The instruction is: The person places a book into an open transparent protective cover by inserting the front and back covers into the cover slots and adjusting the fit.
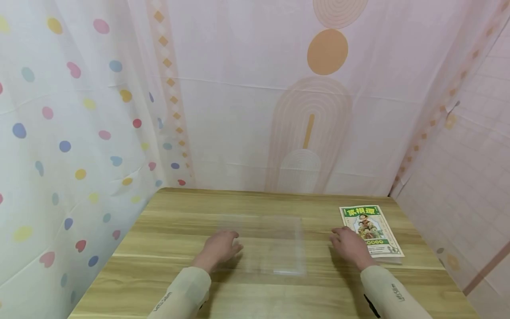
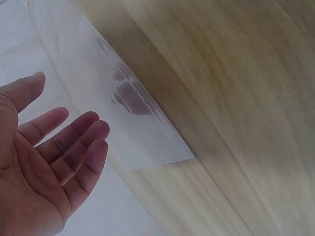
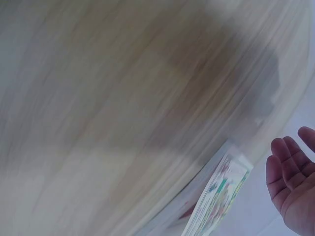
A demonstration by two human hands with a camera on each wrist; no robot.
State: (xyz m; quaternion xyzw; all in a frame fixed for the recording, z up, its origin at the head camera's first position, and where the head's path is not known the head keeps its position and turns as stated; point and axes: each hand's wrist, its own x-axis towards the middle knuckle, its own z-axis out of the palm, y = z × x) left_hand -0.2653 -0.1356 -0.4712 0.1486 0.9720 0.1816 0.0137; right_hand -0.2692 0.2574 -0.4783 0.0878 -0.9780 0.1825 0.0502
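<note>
A clear plastic sheet or sleeve (image 1: 275, 248) lies flat in the middle of the wooden table. My left hand (image 1: 219, 249) hovers by its left edge, fingers loosely bent and holding nothing. In the left wrist view the plastic (image 2: 142, 142) is shiny, with a reflection on it, and the left palm (image 2: 34, 182) is bare. To the right lies a stack of printed sheets or a booklet (image 1: 372, 226) with a green and cream illustrated cover. Over its left edge in the head view is my right hand (image 1: 350, 246), relaxed, with nothing in it. Clear plastic shows under the printed stack (image 3: 216, 196).
The wooden tabletop (image 1: 159, 248) reaches back to a pale patterned curtain (image 1: 239, 133). A dotted curtain (image 1: 79, 177) hangs along the left side, and another pale curtain (image 1: 470, 177) along the right.
</note>
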